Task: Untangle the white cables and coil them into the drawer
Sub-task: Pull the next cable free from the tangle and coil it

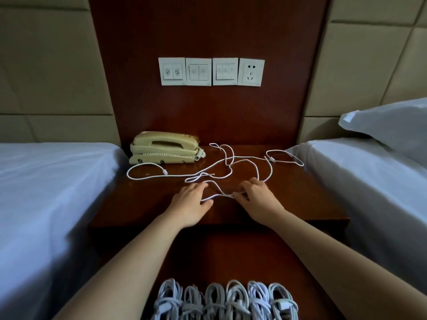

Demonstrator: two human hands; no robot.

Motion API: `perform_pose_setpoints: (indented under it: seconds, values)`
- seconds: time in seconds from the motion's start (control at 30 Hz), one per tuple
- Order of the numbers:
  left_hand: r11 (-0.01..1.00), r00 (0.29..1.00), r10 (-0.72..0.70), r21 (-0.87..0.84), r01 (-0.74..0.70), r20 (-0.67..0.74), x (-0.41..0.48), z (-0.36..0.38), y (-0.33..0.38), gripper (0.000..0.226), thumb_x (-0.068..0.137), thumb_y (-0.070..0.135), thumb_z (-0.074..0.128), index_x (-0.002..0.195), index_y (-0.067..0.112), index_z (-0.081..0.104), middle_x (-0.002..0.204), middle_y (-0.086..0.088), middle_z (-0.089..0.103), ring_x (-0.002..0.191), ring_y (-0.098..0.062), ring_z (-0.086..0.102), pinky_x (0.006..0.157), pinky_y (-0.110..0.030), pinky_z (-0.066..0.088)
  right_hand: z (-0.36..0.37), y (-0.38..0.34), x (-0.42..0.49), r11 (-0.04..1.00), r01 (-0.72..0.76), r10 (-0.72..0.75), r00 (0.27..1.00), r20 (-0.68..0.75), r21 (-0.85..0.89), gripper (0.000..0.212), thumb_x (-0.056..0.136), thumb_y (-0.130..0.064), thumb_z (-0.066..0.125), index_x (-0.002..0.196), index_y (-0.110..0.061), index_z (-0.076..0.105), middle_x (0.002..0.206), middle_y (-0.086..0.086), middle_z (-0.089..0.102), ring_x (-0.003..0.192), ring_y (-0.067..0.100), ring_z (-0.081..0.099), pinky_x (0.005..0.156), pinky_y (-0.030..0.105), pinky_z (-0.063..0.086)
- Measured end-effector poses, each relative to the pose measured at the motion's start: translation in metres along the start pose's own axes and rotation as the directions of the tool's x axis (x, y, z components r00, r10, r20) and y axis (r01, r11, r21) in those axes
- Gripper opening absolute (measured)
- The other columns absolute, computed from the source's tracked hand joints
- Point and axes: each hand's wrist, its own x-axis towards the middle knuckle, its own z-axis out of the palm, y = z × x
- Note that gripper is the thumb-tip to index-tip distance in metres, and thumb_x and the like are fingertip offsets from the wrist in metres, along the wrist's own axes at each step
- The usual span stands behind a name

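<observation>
Both bare forearms reach forward from the bottom corners and converge toward the middle. The left hand (190, 202) lies palm down, fingers straight and loosely together, pointing away, thumb spread toward the other hand. The right hand (257, 197) is also knuckles up, its wrist angled inward, with fingers curled and thumb and fingertips pinching a white cable (221, 194) on its inner side.

Two hands, left hand (191, 202) and right hand (256, 199), six coiled cable bundles (215, 299), loose white cables (231, 162) tangled, number unclear, one telephone (164, 147), three switch plates (198, 71), one socket (251, 72), two beds (46, 181), one pillow (388, 125)
</observation>
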Motion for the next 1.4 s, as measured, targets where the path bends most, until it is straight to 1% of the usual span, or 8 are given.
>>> perform_pose_setpoints:
  seconds: [0.27, 0.47, 0.6, 0.77, 0.93, 1.0, 1.17, 1.4]
  values:
    - [0.982, 0.994, 0.093, -0.159, -0.101, -0.056, -0.004, 0.0, 0.016, 0.065, 0.088, 0.033, 0.061, 0.142, 0.014, 0.03, 0.149, -0.003, 0.03, 0.138, -0.021, 0.028, 0.11, -0.037, 0.029, -0.019, 0.003, -0.01, 0.956, 0.108, -0.02, 0.951, -0.309, 0.273, 0.015, 0.088, -0.009, 0.062, 0.078, -0.016, 0.053, 0.093, -0.001, 0.051, 0.074, 0.006, 0.048, 0.059, 0.009, 0.039]
    - [0.997, 0.992, 0.059, -0.05, -0.053, 0.11, -0.008, 0.002, 0.022, 0.079, 0.084, 0.048, 0.062, 0.146, 0.019, 0.023, 0.152, -0.001, 0.021, 0.14, -0.021, 0.022, 0.111, -0.037, 0.025, -0.025, 0.023, -0.017, 0.95, 0.155, -0.032, 0.912, -0.41, 0.271, 0.024, 0.089, 0.005, 0.053, 0.106, -0.01, 0.061, 0.106, -0.007, 0.046, 0.08, 0.003, 0.054, 0.069, 0.014, 0.049]
    - [1.0, 1.0, 0.011, -0.005, -0.011, -0.019, -0.005, 0.0, 0.023, 0.068, 0.091, 0.047, 0.051, 0.145, 0.017, 0.025, 0.152, -0.002, 0.022, 0.14, -0.022, 0.022, 0.11, -0.037, 0.025, -0.028, 0.038, -0.013, 0.949, 0.103, 0.04, 0.898, -0.437, 0.299, 0.029, 0.089, 0.011, 0.046, 0.108, -0.004, 0.062, 0.109, 0.0, 0.052, 0.093, 0.012, 0.058, 0.07, 0.007, 0.043]
    - [0.984, 0.978, -0.122, 0.106, 0.141, -0.168, 0.003, -0.001, 0.011, 0.066, 0.096, 0.04, 0.044, 0.149, 0.014, 0.014, 0.157, -0.005, 0.013, 0.143, -0.024, 0.013, 0.112, -0.042, 0.021, -0.025, 0.05, -0.009, 0.968, 0.017, 0.081, 0.923, -0.376, 0.251, 0.039, 0.09, 0.011, 0.039, 0.122, -0.003, 0.057, 0.129, 0.008, 0.05, 0.115, 0.022, 0.053, 0.088, 0.017, 0.036]
    - [0.967, 0.969, -0.217, 0.111, 0.23, -0.114, 0.008, 0.006, 0.003, 0.062, 0.097, 0.038, 0.04, 0.148, 0.012, 0.015, 0.148, -0.008, 0.033, 0.136, -0.026, 0.029, 0.108, -0.042, 0.026, -0.014, 0.054, -0.007, 0.976, -0.045, 0.097, 0.965, -0.243, 0.212, 0.053, 0.094, -0.011, 0.051, 0.144, -0.01, 0.033, 0.155, 0.004, 0.017, 0.105, 0.024, 0.055, 0.091, 0.029, 0.042]
    - [0.969, 0.963, -0.222, 0.078, 0.235, -0.153, 0.01, 0.004, 0.001, 0.052, 0.097, 0.035, 0.043, 0.141, 0.012, 0.03, 0.141, -0.008, 0.042, 0.131, -0.027, 0.036, 0.104, -0.041, 0.031, -0.011, 0.055, -0.006, 0.964, -0.156, 0.209, 0.945, -0.252, 0.215, 0.059, 0.095, -0.024, 0.051, 0.146, -0.009, 0.026, 0.155, 0.009, 0.013, 0.12, 0.029, 0.047, 0.1, 0.037, 0.04]
    - [0.98, 0.974, -0.167, 0.085, 0.181, -0.154, 0.004, -0.001, -0.001, 0.018, 0.098, 0.027, 0.044, 0.101, 0.014, 0.057, 0.113, -0.006, 0.059, 0.111, -0.027, 0.05, 0.088, -0.037, 0.041, -0.016, 0.05, -0.012, 0.895, -0.436, 0.406, 0.883, -0.237, -0.09, 0.038, 0.096, -0.037, 0.048, 0.122, -0.01, 0.05, 0.121, 0.01, 0.051, 0.114, 0.029, 0.047, 0.08, 0.037, 0.043]
    - [0.935, 0.909, -0.138, -0.354, -0.011, -0.392, -0.009, -0.026, -0.005, 0.025, 0.097, 0.012, 0.034, 0.077, 0.013, 0.05, 0.068, -0.001, 0.056, 0.059, -0.015, 0.048, 0.053, -0.027, 0.035, -0.027, 0.041, 0.002, 0.787, -0.574, 0.596, 0.802, -0.039, 0.228, 0.016, 0.089, -0.021, 0.059, 0.093, -0.005, 0.059, 0.089, 0.01, 0.058, 0.076, 0.025, 0.055, 0.058, 0.029, 0.039]
